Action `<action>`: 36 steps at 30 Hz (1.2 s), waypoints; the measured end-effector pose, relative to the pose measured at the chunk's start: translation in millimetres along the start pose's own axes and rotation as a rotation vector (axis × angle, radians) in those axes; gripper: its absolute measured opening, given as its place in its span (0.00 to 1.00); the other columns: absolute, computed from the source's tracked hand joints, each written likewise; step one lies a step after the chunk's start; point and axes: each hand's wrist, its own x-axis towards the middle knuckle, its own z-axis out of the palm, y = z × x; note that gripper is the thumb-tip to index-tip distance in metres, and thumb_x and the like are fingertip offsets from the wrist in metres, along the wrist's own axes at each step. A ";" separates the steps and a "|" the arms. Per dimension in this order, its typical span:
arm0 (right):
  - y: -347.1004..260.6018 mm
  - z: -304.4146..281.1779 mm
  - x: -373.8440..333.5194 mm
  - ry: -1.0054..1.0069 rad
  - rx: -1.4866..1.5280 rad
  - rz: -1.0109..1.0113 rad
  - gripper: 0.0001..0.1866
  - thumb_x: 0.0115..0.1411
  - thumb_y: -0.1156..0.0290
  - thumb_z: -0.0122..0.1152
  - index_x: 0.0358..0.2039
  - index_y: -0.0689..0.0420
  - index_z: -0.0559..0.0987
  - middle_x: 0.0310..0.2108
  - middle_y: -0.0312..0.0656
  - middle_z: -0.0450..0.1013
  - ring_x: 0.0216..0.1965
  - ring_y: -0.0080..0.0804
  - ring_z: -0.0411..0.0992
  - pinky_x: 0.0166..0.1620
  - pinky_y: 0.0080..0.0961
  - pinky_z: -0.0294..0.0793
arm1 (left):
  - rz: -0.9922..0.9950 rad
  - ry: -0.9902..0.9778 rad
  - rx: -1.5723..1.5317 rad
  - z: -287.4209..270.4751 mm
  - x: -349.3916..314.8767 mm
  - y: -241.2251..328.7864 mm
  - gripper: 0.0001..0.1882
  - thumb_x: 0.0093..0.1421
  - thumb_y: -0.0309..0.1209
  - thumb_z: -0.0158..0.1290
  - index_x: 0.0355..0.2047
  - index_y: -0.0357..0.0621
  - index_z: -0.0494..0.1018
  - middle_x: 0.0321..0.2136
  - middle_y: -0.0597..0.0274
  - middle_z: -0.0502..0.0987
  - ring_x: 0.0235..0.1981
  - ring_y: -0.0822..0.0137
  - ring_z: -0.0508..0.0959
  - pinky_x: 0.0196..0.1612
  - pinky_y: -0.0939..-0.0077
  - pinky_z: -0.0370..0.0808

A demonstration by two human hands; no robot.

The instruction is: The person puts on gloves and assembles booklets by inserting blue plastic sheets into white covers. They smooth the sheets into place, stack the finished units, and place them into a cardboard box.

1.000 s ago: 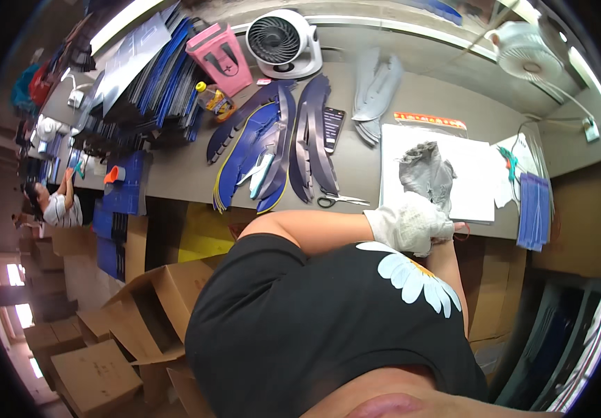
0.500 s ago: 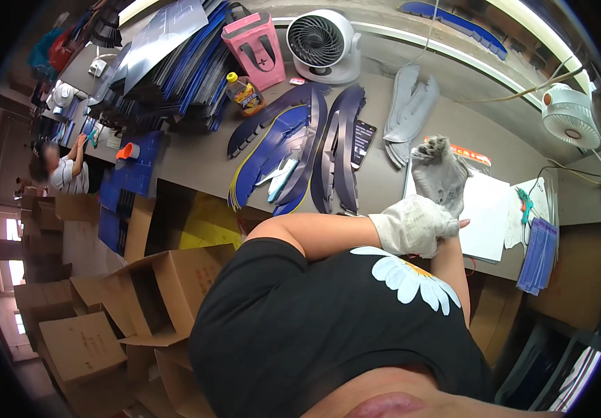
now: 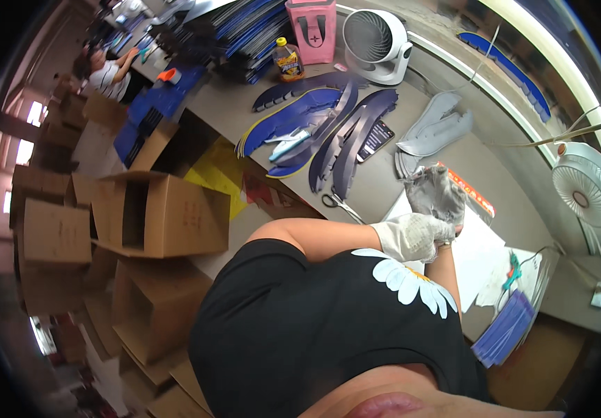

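Grey fabric glove was worn over the right hand, above the surface; finger spread could not be told. Its wrist end was gripped by the curled-in left hand; even tugging, without twisting, was judged best.

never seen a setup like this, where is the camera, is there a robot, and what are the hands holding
There's no robot here, just a person. Every picture comes from the left of two wide fisheye cameras worn on the head, looking down, so straight edges bend near the rim.

The left hand, in a whitish glove, reaches across to the right wrist and seems to grip the lower part of a grey glove. The right hand appears to be inside that one, though it is mostly hidden.

On the table lie dark blue curved pieces, grey curved pieces, a phone, scissors and white sheets.
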 end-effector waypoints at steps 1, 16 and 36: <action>-9.6 -6.7 -6.6 0.001 -0.001 0.015 0.40 0.56 0.36 0.44 0.61 0.51 0.59 0.54 0.46 0.61 0.54 0.41 0.62 0.53 0.40 0.64 | -0.110 0.021 -0.156 22.1 6.0 -7.5 0.24 0.54 0.18 0.54 0.52 0.44 0.72 0.39 0.57 0.80 0.38 0.67 0.78 0.42 0.74 0.73; -92.5 -84.3 -34.4 0.137 -0.301 0.047 0.43 0.55 0.35 0.53 0.59 0.56 0.61 0.52 0.46 0.64 0.50 0.37 0.65 0.48 0.34 0.67 | -0.105 -0.203 0.208 138.6 53.9 27.4 0.17 0.49 0.23 0.56 0.42 0.42 0.75 0.35 0.55 0.79 0.37 0.56 0.79 0.43 0.69 0.75; -64.8 -163.9 -108.2 0.508 -2.653 -0.029 0.35 0.61 0.48 0.46 0.64 0.54 0.61 0.66 0.50 0.52 0.68 0.46 0.49 0.67 0.44 0.47 | -0.881 0.429 -0.215 41.2 4.5 -159.5 0.21 0.67 0.48 0.41 0.41 0.42 0.72 0.17 0.68 0.69 0.13 0.74 0.65 0.17 0.77 0.61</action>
